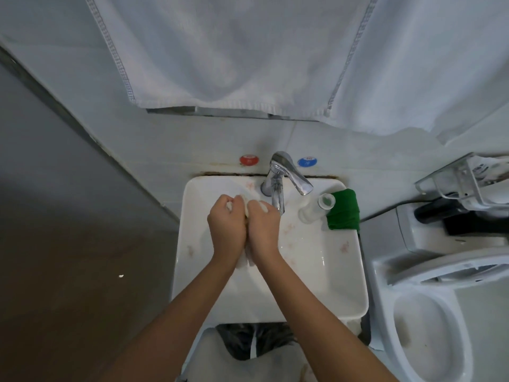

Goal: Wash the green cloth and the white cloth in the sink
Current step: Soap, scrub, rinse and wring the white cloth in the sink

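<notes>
head view | left hand (227, 227) and right hand (263, 230) fingers curled, gripping white cloth (246, 259) | over sink (316, 271)

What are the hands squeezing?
Both the left hand and right hand grip the bunched white cloth around its middle, over the sink.

Premises: a small household bathroom. I stand at a white ceramic sink (325, 271) fixed against a pale tiled wall (82, 86), with a chrome mixer tap (278, 183) at its back edge. Red (249, 160) and blue (307, 162) valve caps sit on the wall behind the tap. A white toilet (429, 326) stands just beside the sink. White towels (234, 51) hang overhead. A brown floor (68, 271) lies below
</notes>
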